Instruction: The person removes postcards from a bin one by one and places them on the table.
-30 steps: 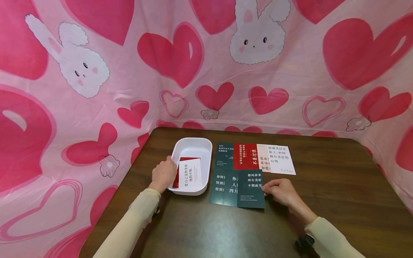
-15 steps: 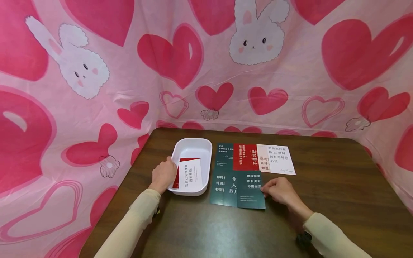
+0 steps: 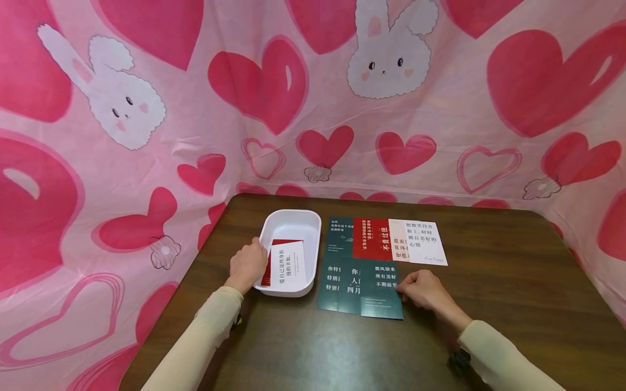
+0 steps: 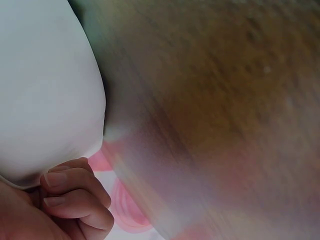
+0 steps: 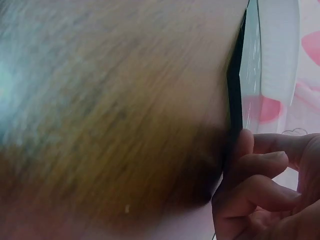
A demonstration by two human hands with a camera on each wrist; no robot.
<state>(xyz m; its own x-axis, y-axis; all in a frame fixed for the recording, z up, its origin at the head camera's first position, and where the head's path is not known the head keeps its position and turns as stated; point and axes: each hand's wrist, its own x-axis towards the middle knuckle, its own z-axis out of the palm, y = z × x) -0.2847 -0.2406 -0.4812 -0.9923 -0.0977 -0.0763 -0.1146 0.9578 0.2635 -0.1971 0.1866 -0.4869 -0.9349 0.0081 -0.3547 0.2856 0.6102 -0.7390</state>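
Observation:
In the head view my left hand (image 3: 247,266) grips the left rim of a white plastic basin (image 3: 292,220), fingers curled over its edge; the left wrist view shows those curled fingers (image 4: 77,197) at the basin wall. Inside the basin, a white printed card (image 3: 289,263) lies over a red card (image 3: 266,271). With thumb and fingers my right hand (image 3: 424,289) pinches the right edge of a dark green printed card (image 3: 381,293), at the right end of a front row of green cards. From the right wrist, that card (image 5: 235,100) appears as a thin dark edge at the fingertips.
Behind the front row, a back row holds a green card (image 3: 340,244), a red card (image 3: 371,239), a cream card (image 3: 398,239) and a white card (image 3: 427,252), overlapping. All lie on a brown wooden table (image 3: 313,353). A pink heart-and-rabbit cloth (image 3: 337,108) hangs behind and at the sides.
The green card at the right end has shifted slightly toward the front and right with my right hand on it. My left hand stays on the basin rim.

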